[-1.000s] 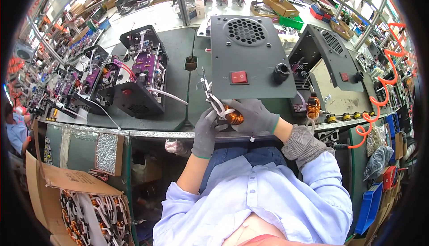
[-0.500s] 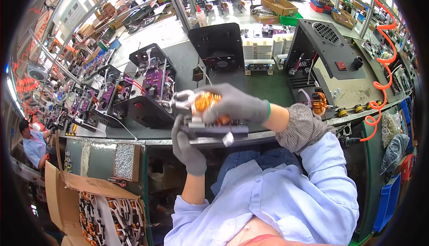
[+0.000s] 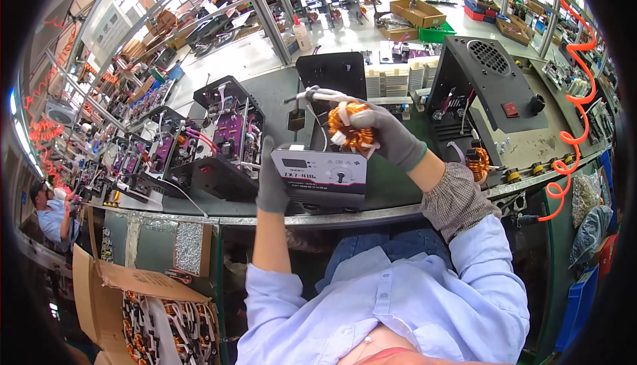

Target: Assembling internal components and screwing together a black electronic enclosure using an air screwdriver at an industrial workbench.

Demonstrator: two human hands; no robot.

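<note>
My right hand point(image 3: 393, 138), in a grey glove, grips a toroidal coil point(image 3: 350, 126) wound in orange copper wire. White-sleeved leads point(image 3: 323, 94) stick out from the coil to the left. Against the left edge of a grey and black control panel point(image 3: 320, 178), my gloved left hand point(image 3: 271, 182) is closed on it, thumb side up. The panel stands tilted at the bench edge, its printed face with a small dark window and a knob toward me. The coil is just above the panel's upper right corner. Behind them rises an upright black metal plate point(image 3: 332, 73).
Black housings with purple circuit boards point(image 3: 224, 123) stand at left. On the right are a black vented cover point(image 3: 488, 76), another copper coil point(image 3: 478, 163) and a coiled orange air hose point(image 3: 570, 136). An open carton of coils point(image 3: 149, 282) sits lower left. A co-worker point(image 3: 54, 216) is at far left.
My right hand has raised the coil up and to the right, away from the panel. The panel has turned upright, showing its printed face. My left hand has moved up along its edge.
</note>
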